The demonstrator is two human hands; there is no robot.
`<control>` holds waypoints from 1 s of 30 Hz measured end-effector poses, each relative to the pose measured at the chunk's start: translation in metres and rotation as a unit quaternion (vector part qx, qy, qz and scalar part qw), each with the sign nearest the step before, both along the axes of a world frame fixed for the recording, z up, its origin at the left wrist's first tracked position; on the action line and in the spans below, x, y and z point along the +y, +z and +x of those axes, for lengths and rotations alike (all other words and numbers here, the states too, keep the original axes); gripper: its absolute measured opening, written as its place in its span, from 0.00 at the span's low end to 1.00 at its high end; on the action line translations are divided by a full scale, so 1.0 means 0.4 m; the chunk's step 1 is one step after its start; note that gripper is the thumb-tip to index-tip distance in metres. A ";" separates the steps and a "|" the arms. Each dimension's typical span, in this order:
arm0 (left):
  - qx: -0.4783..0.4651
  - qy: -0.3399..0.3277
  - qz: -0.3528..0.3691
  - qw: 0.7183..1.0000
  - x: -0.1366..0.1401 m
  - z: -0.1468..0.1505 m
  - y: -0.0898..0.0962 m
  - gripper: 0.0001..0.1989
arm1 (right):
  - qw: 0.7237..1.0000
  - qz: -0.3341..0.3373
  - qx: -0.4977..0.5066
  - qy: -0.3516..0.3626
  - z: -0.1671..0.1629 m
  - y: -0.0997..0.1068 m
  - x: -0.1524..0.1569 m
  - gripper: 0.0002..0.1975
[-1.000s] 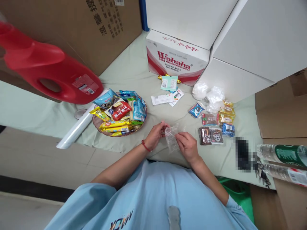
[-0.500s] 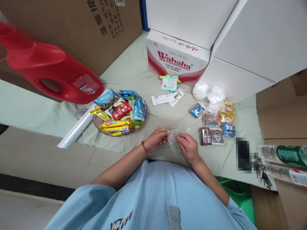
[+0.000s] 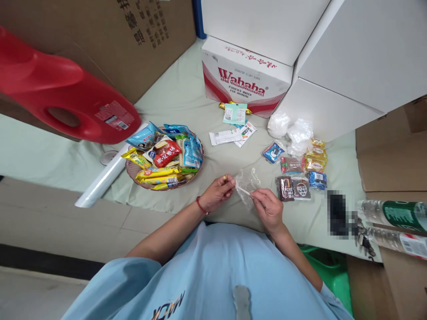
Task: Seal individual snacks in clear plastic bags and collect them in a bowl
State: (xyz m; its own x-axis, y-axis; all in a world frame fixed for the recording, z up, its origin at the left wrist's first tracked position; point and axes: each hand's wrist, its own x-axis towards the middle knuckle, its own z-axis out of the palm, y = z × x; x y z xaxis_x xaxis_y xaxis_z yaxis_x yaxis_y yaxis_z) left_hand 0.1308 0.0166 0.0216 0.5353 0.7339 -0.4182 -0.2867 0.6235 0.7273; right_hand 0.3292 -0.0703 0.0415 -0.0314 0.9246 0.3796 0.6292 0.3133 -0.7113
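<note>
Between my hands hangs a thin, crumpled clear plastic cover [image 3: 248, 180], its white gathered edge drawn into a taut strip. My left hand [image 3: 220, 192] pinches one end of that strip between thumb and fingers. The other end is pinched by my right hand [image 3: 267, 208]. Left of my hands sits a pinkish see-through basket [image 3: 130, 174] full of wrapped snacks. Several small snack packets, among them a dark brown one [image 3: 284, 187], lie just right of my right hand.
Crumpled clear plastic [image 3: 299, 135] lies before white boxes. A Wahaha carton [image 3: 245, 80] stands at the back, with packets [image 3: 235, 114] before it. A red jug [image 3: 110, 113] and a plastic film roll [image 3: 100, 178] are left. Bottles [image 3: 396, 213] and keys [image 3: 365, 243] are right.
My right hand has moved slightly right, away from the left hand. The plastic between them has spread out, and its white edge now shows stretched as a strip.
</note>
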 end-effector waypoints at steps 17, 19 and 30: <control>0.061 -0.052 -0.084 0.993 0.049 0.027 -0.025 0.29 | 0.987 0.071 -0.018 0.140 0.000 0.035 -0.021 0.21; 0.072 0.004 -0.046 0.996 0.064 0.040 -0.024 0.23 | 0.984 0.074 -0.033 0.157 -0.001 0.041 -0.027 0.21; 0.125 0.260 0.027 0.957 0.077 0.039 -0.048 0.17 | 0.991 0.044 -0.094 0.086 0.045 0.030 -0.087 0.19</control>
